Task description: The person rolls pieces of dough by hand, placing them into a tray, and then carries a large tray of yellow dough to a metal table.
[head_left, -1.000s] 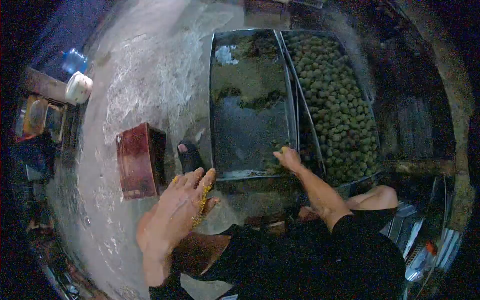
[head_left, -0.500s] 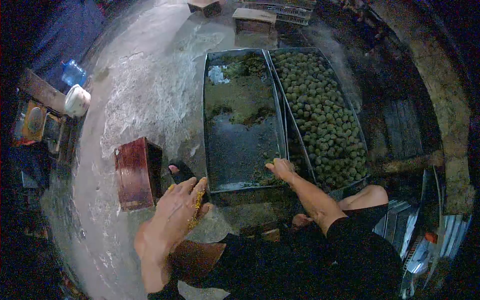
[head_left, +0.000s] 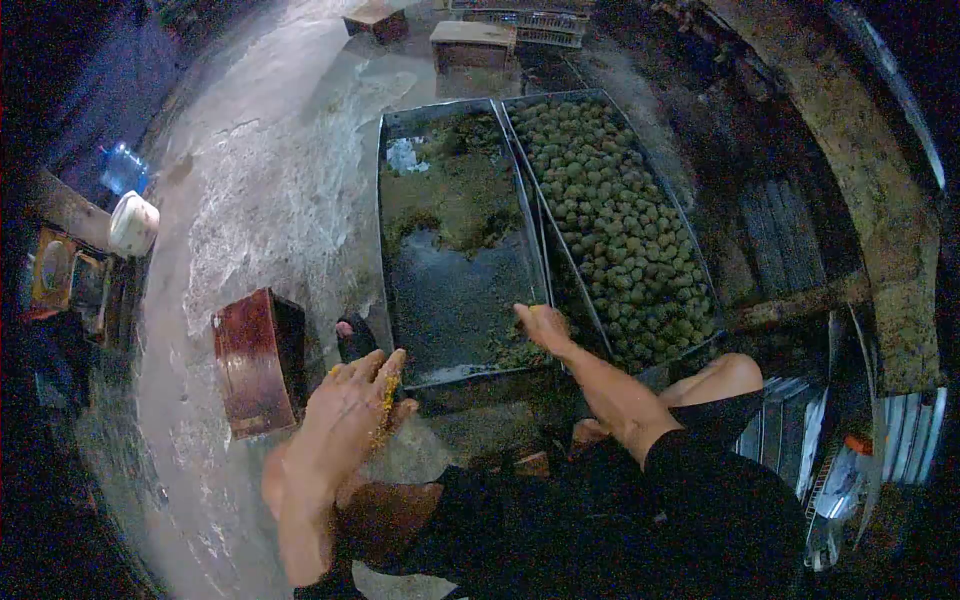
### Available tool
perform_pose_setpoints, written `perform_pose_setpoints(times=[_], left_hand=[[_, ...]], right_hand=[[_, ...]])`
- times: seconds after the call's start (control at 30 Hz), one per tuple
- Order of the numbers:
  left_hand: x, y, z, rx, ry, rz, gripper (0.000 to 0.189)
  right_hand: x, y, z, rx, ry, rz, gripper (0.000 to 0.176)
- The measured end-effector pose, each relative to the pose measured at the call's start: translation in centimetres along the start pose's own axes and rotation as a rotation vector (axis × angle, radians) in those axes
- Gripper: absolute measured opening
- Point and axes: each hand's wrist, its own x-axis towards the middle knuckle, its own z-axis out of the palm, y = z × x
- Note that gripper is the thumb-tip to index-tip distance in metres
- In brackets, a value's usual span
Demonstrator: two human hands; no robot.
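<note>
My left hand is held in front of my left leg, near the tray's near left corner. Its fingers are stretched out, with yellow crumbs stuck along the index finger and thumb side, and nothing is in it. Over the near right corner of a dark metal tray, my right hand has its fingers curled together; what they hold, if anything, is hidden. Greenish crumbly material covers the tray's far half, and a smaller heap lies under my right hand. A second tray beside it is full of round greenish balls.
A reddish wooden stool stands on the floor at left. Farther left are a white bucket and a blue water bottle. Two low stools stand beyond the trays. Metal sheets lean at lower right.
The view has shifted, so the trays and stool sit farther left in it. My right hand has turned, its fingers now pointing toward the tray's far side. My left hand stays spread.
</note>
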Motion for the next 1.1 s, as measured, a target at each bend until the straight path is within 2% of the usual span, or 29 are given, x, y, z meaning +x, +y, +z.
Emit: perform_pose_setpoints(times=[0.07,0.13,0.17,0.23,0.27,0.33,0.37,0.43,0.5,0.53,0.57,0.6,0.63,0.67,0.73,0.77,0.83,0.87,1.03,1.1], left_hand=[[-0.1,0.2,-0.2,0.006,0.028,0.022,0.055],[0.1,0.4,-0.3,0.009,0.01,0.012,0.055],[0.2,0.5,-0.3,0.017,-0.004,0.004,0.055],[0.4,0.5,-0.2,0.009,-0.009,-0.003,0.055],[0.2,0.4,-0.2,-0.001,-0.017,-0.01,0.056],[0.3,0.7,-0.4,-0.009,-0.008,0.004,0.056],[0.3,0.7,-0.6,-0.017,0.003,0.011,0.056],[0.9,0.6,0.0,-0.003,0.028,0.026,0.053],[0.9,0.7,0.3,0.001,0.033,0.016,0.051],[1.2,1.0,-0.1,-0.007,0.015,0.016,0.05],[0.9,1.0,-0.1,-0.018,-0.005,0.017,0.05],[0.5,0.5,1.0,0.044,0.081,0.05,0.05],[0.3,0.5,1.0,0.036,0.071,0.028,0.05],[0.4,0.8,0.7,0.011,0.028,-0.017,0.051],[0.1,0.6,0.8,-0.015,-0.01,-0.065,0.052],[-0.1,0.4,1.0,0.009,0.024,-0.038,0.051],[-0.1,0.2,1.1,0.034,0.058,-0.009,0.05],[-0.1,0.3,0.9,0.024,0.058,-0.009,0.05],[0.3,0.6,0.6,0.018,0.034,0.002,0.05],[0.6,0.6,0.7,0.031,0.06,0.038,0.05]], right_hand=[[0.0,0.4,0.3,-0.034,0.04,-0.027,0.025],[0.1,0.9,0.6,0.593,-0.163,0.246,0.03],[-0.6,0.1,-0.4,0.59,-0.163,0.247,0.03],[-2.1,-1.4,-2.2,1.363,-0.124,0.372,0.032],[-2.2,-1.7,-2.2,1.362,-0.117,0.372,0.032],[-2.1,-2.5,-2.2,1.65,0.011,0.544,0.035],[-1.7,-1.6,-1.5,1.652,0.008,0.549,0.035],[-0.5,0.2,0.0,1.062,-0.067,0.595,0.045],[0.1,-1.3,-0.2,0.794,0.102,0.522,0.053],[0.4,-0.7,0.1,0.784,0.061,0.442,0.053],[0.1,-1.6,0.2,0.862,0.155,0.379,0.053],[-0.7,-3.0,-1.5,0.837,0.04,0.396,0.048],[-1.2,-4.2,-3.3,0.809,-0.069,0.406,0.043],[-1.7,-4.8,-3.6,0.804,-0.089,0.407,0.043],[-2.1,-5.4,-3.9,1.203,-0.024,0.319,0.033],[-1.9,-4.6,-3.9,1.2,-0.028,0.316,0.033],[-1.7,-3.2,-4.1,1.528,-0.108,0.462,0.033],[-1.5,-4.2,-4.3,1.654,-0.048,0.579,0.034],[-0.3,-3.1,-2.5,1.477,-0.071,0.577,0.036],[0.0,-2.9,-2.5,1.207,-0.024,0.523,0.029]])
